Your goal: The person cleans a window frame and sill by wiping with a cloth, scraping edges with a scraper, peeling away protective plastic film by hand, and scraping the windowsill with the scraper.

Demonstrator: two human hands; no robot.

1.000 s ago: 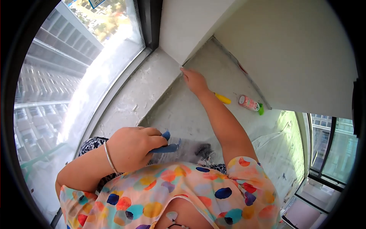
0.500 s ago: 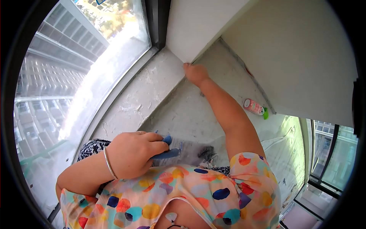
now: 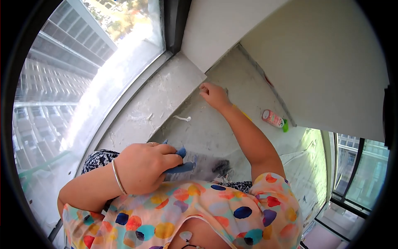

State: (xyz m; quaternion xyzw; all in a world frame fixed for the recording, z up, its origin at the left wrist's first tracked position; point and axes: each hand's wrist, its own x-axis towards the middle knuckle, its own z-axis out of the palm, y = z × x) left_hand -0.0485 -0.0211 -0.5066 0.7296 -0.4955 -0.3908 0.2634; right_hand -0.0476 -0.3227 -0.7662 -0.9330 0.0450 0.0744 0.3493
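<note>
My left hand [image 3: 143, 168], wearing a silver bangle, is closed around a blue cloth [image 3: 181, 167] in front of my shirt. Much of the cloth is hidden by my fingers. My right hand [image 3: 215, 96] reaches out just below the wall's bottom corner [image 3: 203, 66], its fingers loosely curled and thumb slightly apart, with nothing visible in them. A thin white strip [image 3: 182, 118] shows beside the step edge, below and left of that hand. Behind my right forearm a yellow piece [image 3: 242, 112] peeks out, mostly hidden.
A pink bottle with a green top [image 3: 273, 119] lies on the dusty floor to the right. The pale ledge [image 3: 141, 112], marked with white residue, runs along the window frame [image 3: 134, 89]. A beige panel [image 3: 323, 66] rises at upper right. More windows [image 3: 369, 178] are at far right.
My right hand has left the wall corner and drawn back slightly toward me, its fingers loosened. The white strip now shows below it. My left hand stays nearly still.
</note>
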